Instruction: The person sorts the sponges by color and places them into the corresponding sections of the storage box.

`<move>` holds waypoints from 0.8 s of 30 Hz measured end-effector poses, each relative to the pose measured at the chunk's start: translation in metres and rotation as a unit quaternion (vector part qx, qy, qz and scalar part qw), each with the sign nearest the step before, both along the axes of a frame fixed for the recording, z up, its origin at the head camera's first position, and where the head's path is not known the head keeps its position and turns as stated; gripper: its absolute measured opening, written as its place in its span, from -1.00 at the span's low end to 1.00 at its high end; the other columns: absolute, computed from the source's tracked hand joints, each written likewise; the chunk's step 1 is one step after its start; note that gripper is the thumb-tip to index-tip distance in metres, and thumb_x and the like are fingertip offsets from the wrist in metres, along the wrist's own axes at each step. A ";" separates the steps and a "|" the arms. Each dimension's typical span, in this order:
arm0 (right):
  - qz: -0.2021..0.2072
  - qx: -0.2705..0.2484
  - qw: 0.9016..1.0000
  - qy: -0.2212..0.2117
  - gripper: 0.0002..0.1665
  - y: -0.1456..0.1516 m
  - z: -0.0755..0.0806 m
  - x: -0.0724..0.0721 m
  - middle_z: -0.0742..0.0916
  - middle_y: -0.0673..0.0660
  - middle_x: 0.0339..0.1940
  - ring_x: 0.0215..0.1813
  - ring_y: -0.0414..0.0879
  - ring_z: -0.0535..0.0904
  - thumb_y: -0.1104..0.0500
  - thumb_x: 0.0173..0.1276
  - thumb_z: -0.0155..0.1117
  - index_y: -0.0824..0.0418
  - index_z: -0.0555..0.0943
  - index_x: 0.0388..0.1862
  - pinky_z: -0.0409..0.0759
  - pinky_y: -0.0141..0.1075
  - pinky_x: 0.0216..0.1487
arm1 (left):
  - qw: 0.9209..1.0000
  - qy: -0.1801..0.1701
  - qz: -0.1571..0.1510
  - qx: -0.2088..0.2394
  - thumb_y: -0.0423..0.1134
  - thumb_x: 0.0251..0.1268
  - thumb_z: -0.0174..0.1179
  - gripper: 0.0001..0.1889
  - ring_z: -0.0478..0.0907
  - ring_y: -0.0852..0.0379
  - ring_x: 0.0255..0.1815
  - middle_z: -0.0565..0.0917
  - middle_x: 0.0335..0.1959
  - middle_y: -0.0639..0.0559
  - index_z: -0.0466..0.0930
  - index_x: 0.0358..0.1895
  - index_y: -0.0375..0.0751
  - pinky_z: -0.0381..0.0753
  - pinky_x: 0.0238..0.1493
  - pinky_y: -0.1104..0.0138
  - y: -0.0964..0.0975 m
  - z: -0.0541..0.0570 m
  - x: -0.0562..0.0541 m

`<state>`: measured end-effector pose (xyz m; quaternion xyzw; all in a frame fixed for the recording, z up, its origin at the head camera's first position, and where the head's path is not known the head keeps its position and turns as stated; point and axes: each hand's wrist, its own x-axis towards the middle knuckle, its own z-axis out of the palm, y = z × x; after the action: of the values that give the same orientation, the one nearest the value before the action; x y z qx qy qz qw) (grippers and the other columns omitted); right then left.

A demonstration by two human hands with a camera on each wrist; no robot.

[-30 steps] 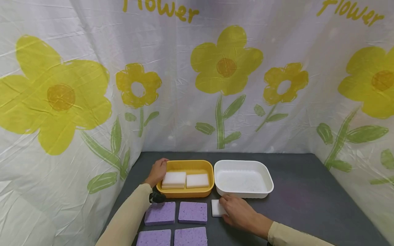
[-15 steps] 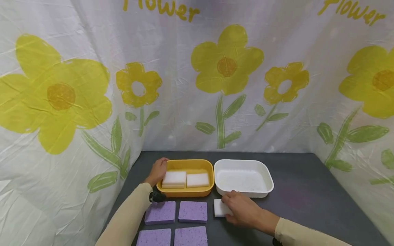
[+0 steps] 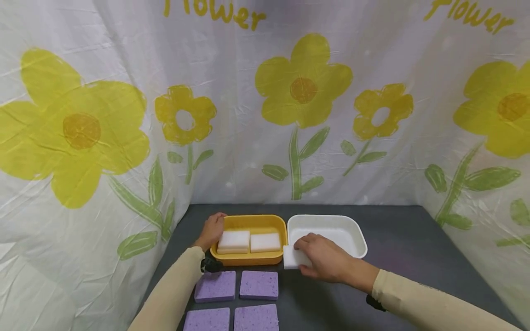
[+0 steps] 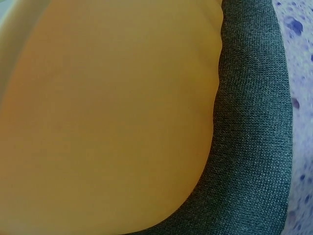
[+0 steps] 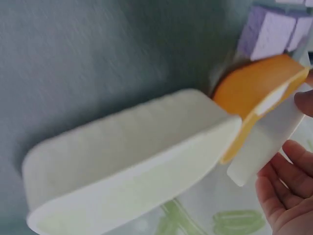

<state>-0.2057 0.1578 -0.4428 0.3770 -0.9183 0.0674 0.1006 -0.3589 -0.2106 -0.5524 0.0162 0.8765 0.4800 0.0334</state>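
Observation:
My right hand pinches a white sponge block between thumb and fingers, raised above the dark table. In the head view the block overlaps the near left corner of the white plastic tub. From the right wrist, the fingers show along one face of that sponge and the thumb on the other. My left hand grips the left rim of the yellow tub, fingertips at the far left corner. White sponges lie side by side inside it. The left wrist view shows only the yellow tub's wall close up.
Several purple sponges lie in rows on the dark table, in front of the yellow tub. Both tubs stand side by side, short ends close together. A fabric sheet with yellow flowers hangs behind and along both sides.
My right hand has shifted slightly right, then lifted the white sponge up and away from the table toward the tubs. The left hand stays on the yellow tub.

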 end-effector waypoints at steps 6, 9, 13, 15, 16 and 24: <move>0.012 -0.008 1.000 0.017 -0.51 -0.013 0.006 -0.024 0.82 0.09 -0.06 0.00 0.01 0.72 0.09 0.23 0.67 0.25 0.72 0.06 0.74 -0.12 0.05 | 1.000 -0.001 0.000 -0.002 -0.17 0.87 -0.29 -0.53 0.63 -0.22 0.22 0.66 0.30 -0.33 0.54 0.40 -0.34 0.59 0.35 -0.19 -0.002 -0.007 -0.001; 0.011 -0.003 1.000 0.010 -0.51 -0.021 0.007 -0.035 0.82 0.12 -0.02 0.04 0.05 0.73 0.10 0.26 0.65 0.26 0.73 0.10 0.74 -0.09 0.14 | 1.000 0.000 -0.001 0.000 -0.17 0.87 -0.29 -0.53 0.62 -0.23 0.21 0.66 0.29 -0.34 0.53 0.40 -0.35 0.58 0.36 -0.20 -0.001 -0.007 -0.001; -0.003 0.007 1.000 -0.020 -0.51 -0.034 0.006 -0.048 0.82 0.15 0.04 0.06 0.07 0.72 0.06 0.31 0.64 0.23 0.73 0.14 0.75 -0.04 0.17 | 1.000 0.002 0.001 0.002 -0.17 0.86 -0.28 -0.53 0.63 -0.23 0.21 0.66 0.29 -0.33 0.53 0.41 -0.35 0.59 0.36 -0.19 -0.001 -0.006 -0.001; -0.009 0.014 0.999 -0.028 -0.51 -0.040 0.004 -0.054 0.82 0.15 0.06 0.05 0.07 0.71 0.05 0.33 0.63 0.22 0.74 0.15 0.75 -0.02 0.16 | 1.000 0.004 0.000 0.001 -0.18 0.86 -0.28 -0.53 0.63 -0.23 0.21 0.67 0.28 -0.33 0.54 0.40 -0.35 0.59 0.36 -0.19 0.000 -0.006 -0.002; -0.011 0.015 0.999 -0.031 -0.51 -0.043 0.003 -0.057 0.83 0.15 0.06 0.05 0.08 0.71 0.05 0.34 0.63 0.22 0.74 0.16 0.75 -0.01 0.14 | 1.000 0.006 0.001 0.001 -0.18 0.86 -0.28 -0.53 0.64 -0.23 0.21 0.67 0.28 -0.33 0.55 0.39 -0.35 0.59 0.36 -0.19 -0.001 -0.007 -0.002; -0.026 0.029 0.998 -0.049 -0.52 -0.064 -0.009 -0.081 0.82 0.18 0.12 0.14 0.13 0.70 0.07 0.36 0.57 0.23 0.74 0.19 0.70 0.04 0.25 | 1.000 0.005 0.001 0.006 -0.16 0.85 -0.29 -0.52 0.65 -0.20 0.18 0.68 0.26 -0.31 0.56 0.38 -0.33 0.62 0.32 -0.16 -0.004 -0.008 -0.007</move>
<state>-0.2868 0.0935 -0.4518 0.3518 -0.9332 0.0570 0.0462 -0.3658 -0.2147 -0.5608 0.0179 0.8740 0.4848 0.0285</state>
